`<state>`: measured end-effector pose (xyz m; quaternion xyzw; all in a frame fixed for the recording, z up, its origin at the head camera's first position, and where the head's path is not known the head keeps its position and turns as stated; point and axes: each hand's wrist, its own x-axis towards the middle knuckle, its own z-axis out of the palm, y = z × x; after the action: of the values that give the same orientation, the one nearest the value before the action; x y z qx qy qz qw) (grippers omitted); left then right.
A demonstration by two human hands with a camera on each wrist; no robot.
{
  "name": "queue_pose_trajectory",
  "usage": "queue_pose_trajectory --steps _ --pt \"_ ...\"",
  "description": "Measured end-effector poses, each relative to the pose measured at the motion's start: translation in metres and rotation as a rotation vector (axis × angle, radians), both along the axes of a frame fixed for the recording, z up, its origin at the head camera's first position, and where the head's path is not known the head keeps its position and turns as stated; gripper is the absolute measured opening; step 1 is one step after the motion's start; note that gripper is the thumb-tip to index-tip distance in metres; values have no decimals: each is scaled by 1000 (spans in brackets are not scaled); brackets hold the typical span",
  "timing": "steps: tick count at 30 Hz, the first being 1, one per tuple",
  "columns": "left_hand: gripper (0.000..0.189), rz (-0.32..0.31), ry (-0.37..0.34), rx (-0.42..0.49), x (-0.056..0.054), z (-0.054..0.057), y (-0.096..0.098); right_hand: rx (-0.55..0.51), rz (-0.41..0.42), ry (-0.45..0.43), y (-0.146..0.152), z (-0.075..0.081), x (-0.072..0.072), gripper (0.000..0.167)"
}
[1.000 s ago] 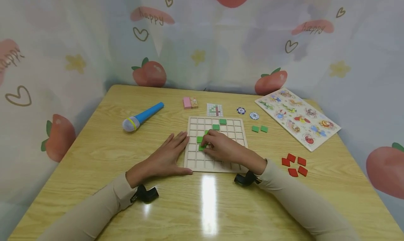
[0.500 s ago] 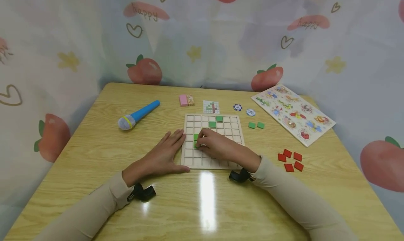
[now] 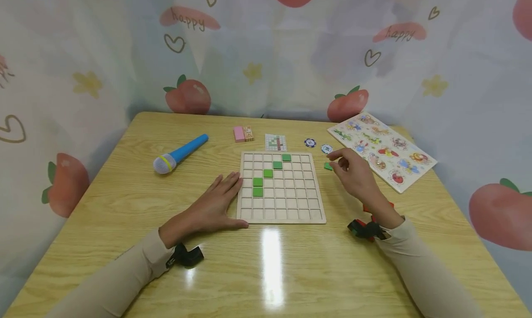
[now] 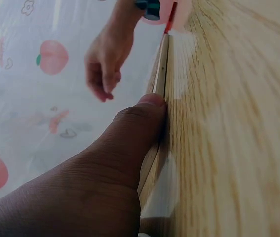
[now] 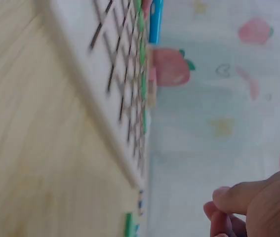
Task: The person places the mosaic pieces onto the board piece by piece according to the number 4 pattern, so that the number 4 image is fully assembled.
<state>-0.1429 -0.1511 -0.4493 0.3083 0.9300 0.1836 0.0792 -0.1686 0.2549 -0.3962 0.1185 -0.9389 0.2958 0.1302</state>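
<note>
A wooden grid board [image 3: 287, 208] lies on the table with several green square tiles [image 3: 268, 173] set in its cells, most in a diagonal line. My left hand [image 3: 214, 204] rests at the board's left side, fingers straight at its edge, thumb along the front left corner. In the left wrist view that thumb [image 4: 147, 116] presses the board's edge. My right hand [image 3: 353, 172] hovers right of the board, fingers loosely bent, nothing between them. Below its fingertips shows a loose green tile [image 3: 328, 166]; the hand hides what lies behind. Red tiles [image 3: 390, 207] are partly covered by the right wrist.
Behind the board lies a small pattern card [image 3: 276, 142], with a pink eraser [image 3: 239, 134] to its left. Two poker chips [image 3: 310, 143] sit to its right. A blue toy microphone [image 3: 183, 152] lies at left, an animal puzzle board [image 3: 382, 147] at back right.
My right hand has lifted off the board and moved right, over the loose green tiles. The green tiles on the board are now uncovered. My left hand has stayed at the board's edge.
</note>
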Motion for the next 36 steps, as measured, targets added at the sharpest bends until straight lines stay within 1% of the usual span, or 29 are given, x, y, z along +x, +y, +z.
queue_pose_trajectory --steps 2,7,10,13,15,18,21,30,33,36 --pt "130 -3 5 5 0 0 -1 -21 -50 -38 10 -7 -2 22" --pt "129 -15 12 27 0 0 0 -65 -125 -111 17 -21 -9 28" --pt "129 -16 9 32 0 0 -1 -51 -152 -147 19 -29 -14 30" --pt "130 -14 7 30 0 0 -1 8 -144 -176 22 -35 -18 35" --pt "130 -13 9 26 -1 -1 -1 57 -123 -182 22 -38 -19 37" --pt "130 -11 10 15 -1 -1 -1 104 -93 -184 22 -41 -20 38" --pt "130 -13 11 17 -2 -1 -1 125 -75 -176 21 -42 -21 34" --pt "129 -14 13 33 -1 0 0 132 -56 -148 21 -40 -21 24" --pt "129 -13 8 31 0 1 0 122 -43 -150 18 -35 -17 23" --pt "129 -11 4 33 0 2 1 118 5 -152 10 -23 -11 22"
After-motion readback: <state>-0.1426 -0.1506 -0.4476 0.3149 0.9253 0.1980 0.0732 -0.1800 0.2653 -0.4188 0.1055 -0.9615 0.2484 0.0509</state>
